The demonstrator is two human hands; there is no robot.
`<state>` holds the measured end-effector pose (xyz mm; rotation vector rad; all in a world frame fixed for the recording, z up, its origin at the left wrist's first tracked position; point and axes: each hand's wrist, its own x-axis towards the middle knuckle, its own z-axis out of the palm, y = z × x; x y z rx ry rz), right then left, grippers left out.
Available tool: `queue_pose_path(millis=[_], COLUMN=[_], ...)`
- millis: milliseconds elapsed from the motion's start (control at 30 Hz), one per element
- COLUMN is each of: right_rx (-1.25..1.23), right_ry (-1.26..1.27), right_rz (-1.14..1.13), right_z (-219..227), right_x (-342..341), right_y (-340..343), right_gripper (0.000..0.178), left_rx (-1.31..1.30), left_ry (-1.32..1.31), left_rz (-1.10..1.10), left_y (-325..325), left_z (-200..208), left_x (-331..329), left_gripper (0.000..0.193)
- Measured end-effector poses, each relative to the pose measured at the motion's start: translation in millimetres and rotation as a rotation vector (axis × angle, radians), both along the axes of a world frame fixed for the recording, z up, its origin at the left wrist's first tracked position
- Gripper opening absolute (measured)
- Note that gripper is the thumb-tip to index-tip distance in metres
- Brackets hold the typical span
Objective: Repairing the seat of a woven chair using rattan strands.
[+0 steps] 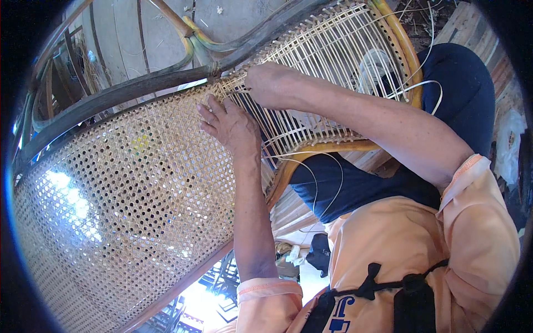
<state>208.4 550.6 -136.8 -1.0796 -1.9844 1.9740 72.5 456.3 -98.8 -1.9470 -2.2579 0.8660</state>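
Observation:
A chair-like rattan frame (410, 53) lies across my lap, strung with pale cane. On the left its cane panel (150, 166) is a close mesh with small holes; toward the right the cane strands (327, 47) run mostly in one direction with wide gaps. My left hand (232, 126) rests with fingers spread at the border between the two parts. Just right of it, my right hand (272, 86) is closed against the strands near the upper edge. Whatever its fingers pinch is hidden. A loose cane strand (333, 197) loops down over my leg.
A dark curved rail (127, 89) runs along the panel's upper side, with bent poles joined beyond it. Past it lies a grey plank floor (233, 19). Clear plastic (508, 147) lies at the far right, and wooden boards (455, 33) are at the upper right.

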Motion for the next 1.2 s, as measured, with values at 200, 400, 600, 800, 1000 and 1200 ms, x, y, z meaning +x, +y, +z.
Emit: queue_pose_path(millis=[200,400,600,800,1000,1200], right_rx=[0.069,0.291,0.447,0.439,0.385,0.374], right_ry=[-0.092,-0.15,-0.332,-0.433,-0.273,-0.345], right_rz=[0.078,0.462,0.384,0.6,0.166,0.02], right_z=[0.8,19.6,37.9,38.8,42.6,-18.1], right_x=[11.8,53.7,42.1,40.3,97.5,217.2], right_y=[16.6,40.7,61.9,55.2,72.8,83.5], right_gripper=[0.025,0.023,0.024,0.022,0.03,0.025], left_rx=[0.015,0.022,0.112,0.14,0.102,0.083], left_ry=[-0.006,-0.013,-0.137,-0.277,-0.415,-0.401], left_rz=[-0.003,0.01,-0.034,-0.179,-0.079,-0.008], left_y=[-5.3,-6.6,-9.9,-20.9,-13.6,-7.8], left_z=[7.8,7.8,6.9,12.8,-0.6,-12.1], left_x=[-3.7,-6.0,-8.4,19.7,25.2,19.4], left_gripper=[0.039,0.038,0.033,0.03,0.025,0.029])
